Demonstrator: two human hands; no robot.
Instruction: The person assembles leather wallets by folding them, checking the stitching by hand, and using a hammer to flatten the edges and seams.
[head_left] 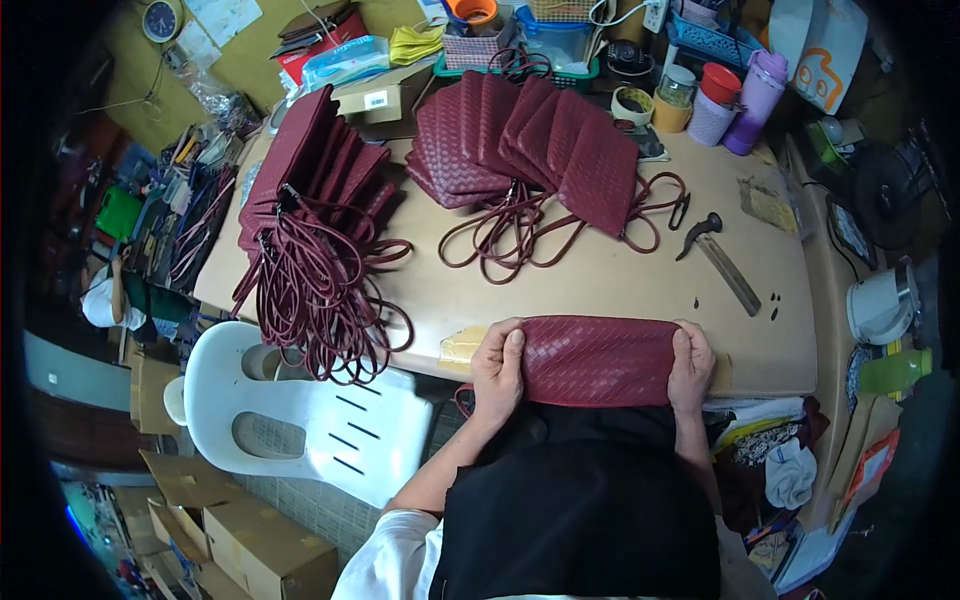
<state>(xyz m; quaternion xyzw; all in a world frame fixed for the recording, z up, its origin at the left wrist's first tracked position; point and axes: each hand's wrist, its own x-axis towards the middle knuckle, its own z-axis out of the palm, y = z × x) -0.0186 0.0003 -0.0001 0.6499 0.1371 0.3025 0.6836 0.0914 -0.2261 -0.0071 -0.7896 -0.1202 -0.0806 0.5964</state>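
Observation:
A dark red woven-pattern pouch (pixel 600 362) is stretched flat between my two hands at the table's front edge. My left hand (pixel 497 368) grips its left end, thumb on top. On the right end, my right hand (pixel 691 364) is closed the same way. Beyond them, a fanned row of matching pouches (pixel 595 175) lies on the table with thin straps looped in front. To the left stands another stack of pouches (pixel 305 165), its bundle of red straps (pixel 320 285) hanging over the table edge.
A hammer (pixel 722 265) lies right of centre on the table (pixel 560 285), with small dark bits nearby. Cups, a purple bottle (pixel 757 100) and baskets line the back. A white plastic chair (pixel 310 420) stands at left, cardboard boxes (pixel 265 540) below it. Another person (pixel 112 300) is far left.

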